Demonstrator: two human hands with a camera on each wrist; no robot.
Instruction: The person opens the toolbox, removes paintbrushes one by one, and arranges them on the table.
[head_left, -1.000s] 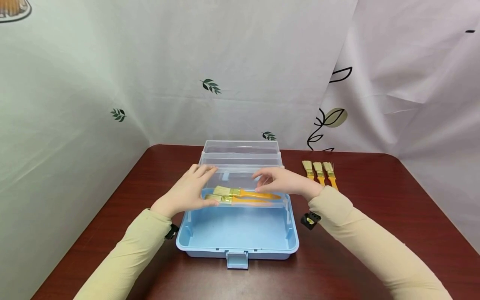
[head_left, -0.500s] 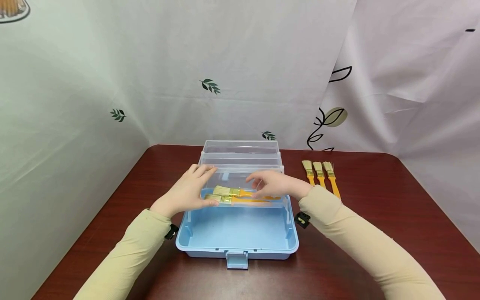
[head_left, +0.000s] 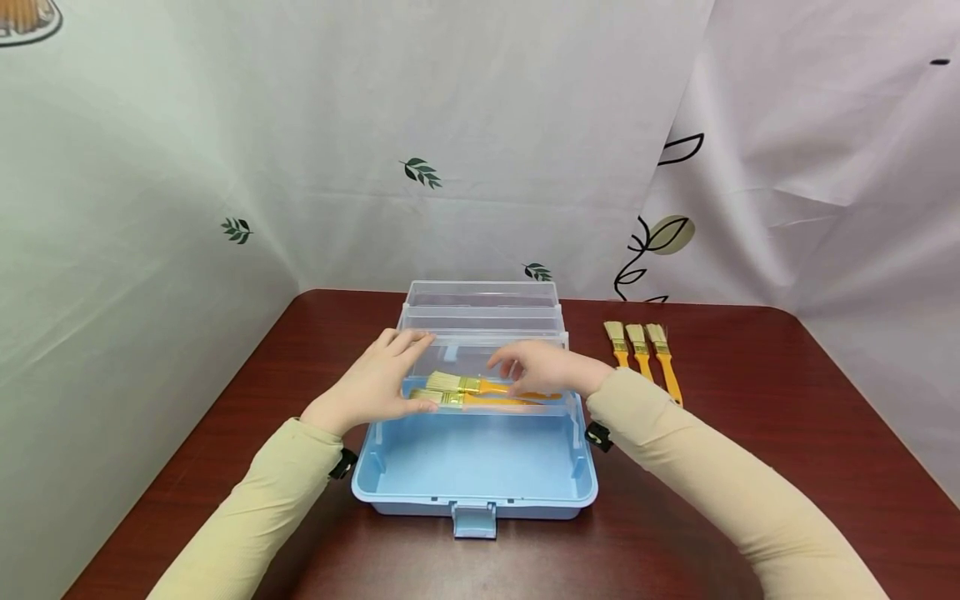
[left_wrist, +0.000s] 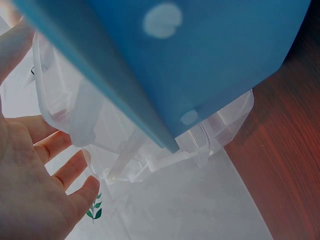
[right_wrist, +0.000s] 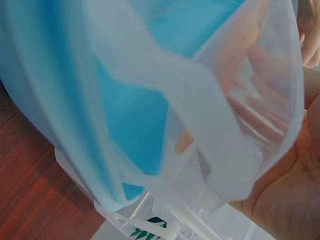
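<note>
A light blue plastic toolbox [head_left: 480,462] stands with its latch facing me, its clear lid raised behind. A clear tray [head_left: 450,410] spans its rear part and bears two paintbrushes, a rear paintbrush [head_left: 453,382] and a front paintbrush [head_left: 442,398], bristles to the left, orange handles to the right. My left hand [head_left: 375,379] holds the tray's left end, thumb in front and fingers behind; in the left wrist view the fingers [left_wrist: 70,170] lie along the clear edge. My right hand [head_left: 547,367] bends over the rear handle, thumb tip right at it, a gap between thumb and forefinger.
Several things lie about the dark red table [head_left: 750,400]: to the right, three more paintbrushes, among them the rightmost paintbrush [head_left: 665,360], lie side by side with bristles away from me. A white curtain [head_left: 480,167] with leaf prints closes off the back and sides.
My right hand has moved left along the rear brush's handle and now hovers nearer its ferrule. The left hand, tray and brushes have stayed in place.
</note>
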